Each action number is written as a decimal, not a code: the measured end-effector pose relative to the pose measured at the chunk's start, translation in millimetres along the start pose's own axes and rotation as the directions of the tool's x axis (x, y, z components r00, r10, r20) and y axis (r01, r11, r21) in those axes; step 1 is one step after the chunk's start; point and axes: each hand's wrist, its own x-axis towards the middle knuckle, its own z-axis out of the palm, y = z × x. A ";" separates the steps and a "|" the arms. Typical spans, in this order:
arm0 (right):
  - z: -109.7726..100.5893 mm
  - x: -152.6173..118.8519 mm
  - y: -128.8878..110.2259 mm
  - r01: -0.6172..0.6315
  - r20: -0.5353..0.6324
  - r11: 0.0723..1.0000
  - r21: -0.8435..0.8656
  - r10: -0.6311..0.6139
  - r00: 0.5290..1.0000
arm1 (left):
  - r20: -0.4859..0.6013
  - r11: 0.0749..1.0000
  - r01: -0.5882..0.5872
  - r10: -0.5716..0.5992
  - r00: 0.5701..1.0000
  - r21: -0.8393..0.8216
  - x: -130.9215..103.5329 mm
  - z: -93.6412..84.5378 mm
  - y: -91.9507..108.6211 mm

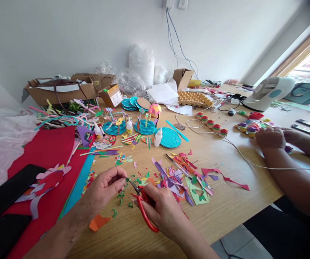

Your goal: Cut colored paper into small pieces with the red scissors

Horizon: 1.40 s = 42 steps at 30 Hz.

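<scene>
My left hand (107, 185) pinches a tiny piece of green paper (127, 179) between thumb and fingertips. Red-handled scissors (145, 214) sit in my right hand (165, 208), their dark blade tips right at the green piece. Whether the blades touch the paper is too small to tell. Beneath both hands lie little green clippings (120, 196) and an orange paper scrap (99, 222). Just beyond my right hand spreads a heap of coloured paper offcuts (175, 176), with a light green sheet with a hole cut in it (198, 192) at its near side.
Glue bottles (158, 137) stand by blue discs (170, 137) with paper decorations. Red card sheets (40, 151) and dark phone-like slabs (9, 190) lie left. At right, another person's hands (270, 138) work near colourful pieces. A white cable (238, 151) crosses the table toward a fan (269, 93).
</scene>
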 end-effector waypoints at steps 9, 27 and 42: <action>2.3 0.1 -1.0 -0.029 0.012 0.999 0.024 0.029 1.000 | -0.009 1.000 0.002 -0.003 1.000 -0.028 -2.7 5.7 -7.7; -0.7 -0.9 -3.7 -0.030 0.037 0.999 0.024 0.029 0.999 | 0.073 0.996 0.012 -0.019 0.997 0.093 -0.3 -0.2 -4.2; 1.5 -4.4 -0.3 -0.013 0.043 1.000 -0.009 0.013 0.999 | 0.080 0.994 0.025 -0.034 0.996 0.105 0.0 -6.5 -10.5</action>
